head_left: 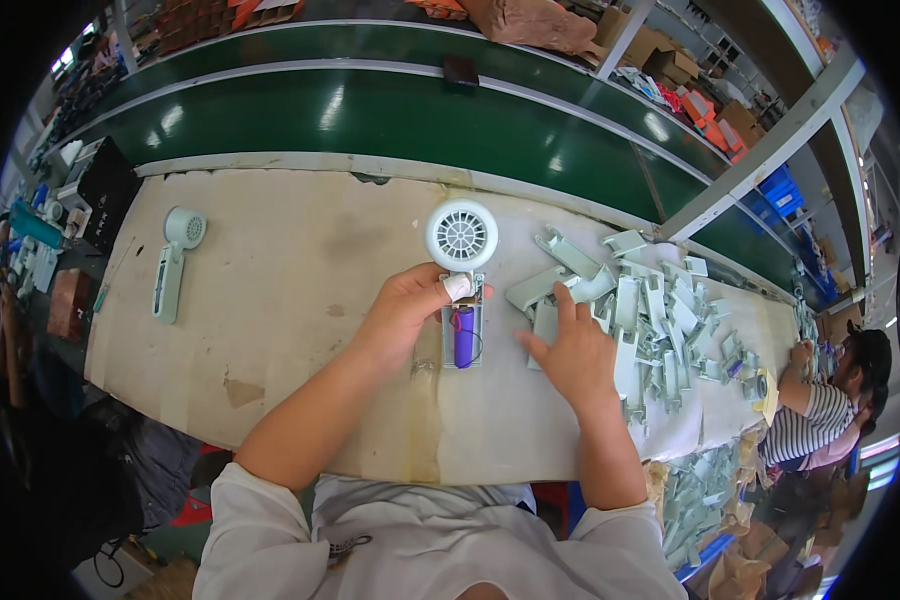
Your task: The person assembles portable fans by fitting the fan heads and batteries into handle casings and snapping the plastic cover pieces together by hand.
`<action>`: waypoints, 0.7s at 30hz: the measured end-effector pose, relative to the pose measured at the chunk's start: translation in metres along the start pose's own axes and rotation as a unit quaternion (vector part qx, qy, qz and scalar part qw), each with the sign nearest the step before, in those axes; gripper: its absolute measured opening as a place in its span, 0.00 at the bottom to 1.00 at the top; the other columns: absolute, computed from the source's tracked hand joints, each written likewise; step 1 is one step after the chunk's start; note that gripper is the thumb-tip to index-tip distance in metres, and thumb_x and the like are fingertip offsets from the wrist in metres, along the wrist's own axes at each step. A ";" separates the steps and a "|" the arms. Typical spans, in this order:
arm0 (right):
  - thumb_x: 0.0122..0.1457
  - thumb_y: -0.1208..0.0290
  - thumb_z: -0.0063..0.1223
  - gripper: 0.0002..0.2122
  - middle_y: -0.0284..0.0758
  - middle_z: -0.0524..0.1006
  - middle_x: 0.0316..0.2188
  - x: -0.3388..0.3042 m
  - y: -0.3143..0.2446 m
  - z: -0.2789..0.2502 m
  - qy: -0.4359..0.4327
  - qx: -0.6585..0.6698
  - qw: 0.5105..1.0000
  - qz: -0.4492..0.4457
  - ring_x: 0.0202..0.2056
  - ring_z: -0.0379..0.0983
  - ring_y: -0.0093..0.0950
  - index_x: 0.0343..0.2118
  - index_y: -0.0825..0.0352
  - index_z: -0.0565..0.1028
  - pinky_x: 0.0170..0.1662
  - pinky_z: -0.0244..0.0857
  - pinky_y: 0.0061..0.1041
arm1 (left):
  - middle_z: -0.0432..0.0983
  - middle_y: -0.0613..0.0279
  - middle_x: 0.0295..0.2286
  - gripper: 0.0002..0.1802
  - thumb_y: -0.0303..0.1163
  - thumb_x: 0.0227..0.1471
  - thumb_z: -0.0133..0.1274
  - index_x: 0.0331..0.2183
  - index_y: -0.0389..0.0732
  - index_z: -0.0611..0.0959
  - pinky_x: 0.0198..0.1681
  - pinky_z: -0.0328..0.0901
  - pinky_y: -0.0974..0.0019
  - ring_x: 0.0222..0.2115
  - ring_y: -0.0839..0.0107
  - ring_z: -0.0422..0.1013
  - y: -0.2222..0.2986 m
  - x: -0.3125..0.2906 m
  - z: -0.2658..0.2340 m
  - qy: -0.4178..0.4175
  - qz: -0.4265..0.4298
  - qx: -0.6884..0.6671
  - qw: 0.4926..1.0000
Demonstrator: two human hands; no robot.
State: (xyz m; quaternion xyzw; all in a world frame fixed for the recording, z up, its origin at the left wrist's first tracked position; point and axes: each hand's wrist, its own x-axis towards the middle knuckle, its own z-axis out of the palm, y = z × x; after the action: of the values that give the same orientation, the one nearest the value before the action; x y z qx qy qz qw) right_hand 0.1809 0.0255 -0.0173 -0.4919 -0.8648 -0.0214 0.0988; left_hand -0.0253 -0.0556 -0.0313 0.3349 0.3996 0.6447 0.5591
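Fan (462,290) gripped at handle by left hand (402,308), long axis pointing away; right hand (570,352) open, flat on cover (546,322) just right.

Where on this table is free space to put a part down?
The widest bare patch of the table lies between the finished fan at the far left and the left hand gripping the open fan. The near edge in front of both hands is bare too. Right of the right hand, the pale green cover pile crowds everything.
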 end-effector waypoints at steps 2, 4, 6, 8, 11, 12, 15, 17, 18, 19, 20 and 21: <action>0.45 0.56 0.59 0.34 0.44 0.72 0.36 -0.002 -0.007 -0.005 -0.057 0.008 0.998 0.002 0.34 0.73 0.40 0.53 0.67 0.60 0.36 0.68 0.34 | 0.77 0.57 0.36 0.17 0.37 0.53 0.49 0.42 0.38 0.75 0.30 0.64 0.72 0.32 0.78 0.71 0.002 0.000 -0.001 0.005 -0.008 0.020 1.000; 0.45 0.58 0.59 0.34 0.44 0.71 0.37 -0.003 0.000 -0.003 -0.048 0.032 0.998 -0.005 0.36 0.72 0.40 0.54 0.67 0.59 0.37 0.68 0.35 | 0.77 0.62 0.37 0.17 0.39 0.53 0.49 0.42 0.40 0.75 0.26 0.58 0.77 0.28 0.83 0.68 0.001 0.001 -0.003 0.001 -0.035 0.041 0.999; 0.45 0.65 0.56 0.31 0.45 0.70 0.39 -0.004 0.003 -0.009 -0.065 0.099 0.993 0.017 0.42 0.69 0.41 0.53 0.68 0.61 0.41 0.66 0.35 | 0.77 0.62 0.37 0.17 0.39 0.53 0.49 0.42 0.40 0.75 0.25 0.57 0.78 0.27 0.84 0.66 0.002 0.001 -0.002 0.012 -0.024 0.030 0.999; 0.44 0.66 0.57 0.28 0.45 0.69 0.41 -0.011 0.012 -0.014 -0.049 0.122 0.991 0.012 0.42 0.69 0.41 0.50 0.69 0.65 0.43 0.65 0.34 | 0.76 0.61 0.38 0.17 0.39 0.53 0.49 0.42 0.40 0.74 0.26 0.59 0.77 0.28 0.83 0.67 0.000 0.001 -0.006 0.018 -0.007 0.001 1.000; 0.44 0.75 0.57 0.25 0.45 0.70 0.41 -0.015 0.007 -0.022 0.038 0.239 0.970 -0.034 0.44 0.67 0.42 0.48 0.68 0.67 0.45 0.64 0.35 | 0.75 0.59 0.40 0.18 0.37 0.52 0.51 0.43 0.39 0.73 0.29 0.62 0.75 0.32 0.79 0.69 -0.004 0.001 0.000 0.050 0.009 -0.057 0.997; 0.43 0.78 0.57 0.25 0.45 0.70 0.42 -0.017 0.002 -0.027 0.079 0.321 0.941 -0.074 0.44 0.67 0.43 0.48 0.68 0.66 0.46 0.63 0.34 | 0.73 0.58 0.42 0.19 0.36 0.52 0.51 0.44 0.37 0.72 0.35 0.65 0.71 0.37 0.75 0.70 -0.006 0.002 0.000 0.046 0.004 -0.070 0.997; 0.42 0.79 0.59 0.27 0.44 0.70 0.44 -0.024 -0.033 -0.034 0.107 0.308 0.927 -0.184 0.45 0.67 0.43 0.49 0.69 0.66 0.48 0.61 0.35 | 0.71 0.58 0.44 0.21 0.36 0.53 0.50 0.46 0.35 0.71 0.40 0.65 0.69 0.40 0.72 0.70 -0.009 -0.003 0.009 0.071 0.035 -0.104 0.991; 0.42 0.79 0.59 0.28 0.44 0.71 0.44 -0.021 -0.048 -0.034 0.132 0.253 0.938 -0.197 0.46 0.67 0.43 0.51 0.68 0.66 0.48 0.61 0.36 | 0.72 0.58 0.43 0.19 0.34 0.53 0.50 0.45 0.35 0.72 0.42 0.65 0.67 0.41 0.72 0.70 -0.015 -0.001 0.012 0.075 0.051 -0.132 0.987; 0.43 0.79 0.58 0.28 0.44 0.71 0.44 -0.018 -0.053 -0.032 0.148 0.233 0.939 -0.204 0.47 0.67 0.43 0.51 0.68 0.65 0.48 0.61 0.36 | 0.72 0.59 0.42 0.17 0.31 0.53 0.49 0.44 0.34 0.73 0.45 0.65 0.66 0.41 0.71 0.69 -0.016 -0.002 0.012 0.081 0.066 -0.165 0.981; 0.43 0.78 0.58 0.28 0.44 0.71 0.44 -0.016 -0.057 -0.030 0.163 0.213 0.940 -0.211 0.48 0.67 0.43 0.51 0.68 0.65 0.48 0.61 0.37 | 0.71 0.58 0.43 0.17 0.30 0.54 0.48 0.45 0.34 0.72 0.47 0.63 0.65 0.43 0.70 0.68 -0.016 -0.005 0.013 0.083 0.059 -0.159 0.982; 0.43 0.78 0.57 0.28 0.44 0.71 0.45 -0.016 -0.060 -0.032 0.166 0.222 0.938 -0.210 0.48 0.67 0.43 0.52 0.68 0.65 0.48 0.61 0.38 | 0.71 0.58 0.43 0.17 0.30 0.54 0.48 0.45 0.34 0.72 0.47 0.63 0.65 0.43 0.70 0.68 -0.015 -0.006 0.015 0.081 0.061 -0.156 0.983; 0.43 0.78 0.57 0.28 0.44 0.71 0.45 -0.015 -0.062 -0.033 0.169 0.222 0.937 -0.210 0.48 0.67 0.43 0.52 0.68 0.65 0.48 0.61 0.38 | 0.71 0.58 0.43 0.17 0.30 0.54 0.48 0.45 0.33 0.72 0.48 0.63 0.65 0.44 0.70 0.68 -0.014 -0.007 0.016 0.086 0.073 -0.166 0.980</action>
State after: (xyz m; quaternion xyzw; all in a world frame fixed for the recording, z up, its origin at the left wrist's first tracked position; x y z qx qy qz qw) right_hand 0.1403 -0.0231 0.0162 -0.2535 -0.9018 0.0684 0.3433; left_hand -0.0035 -0.0599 -0.0358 0.2091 0.3086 0.7672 0.5220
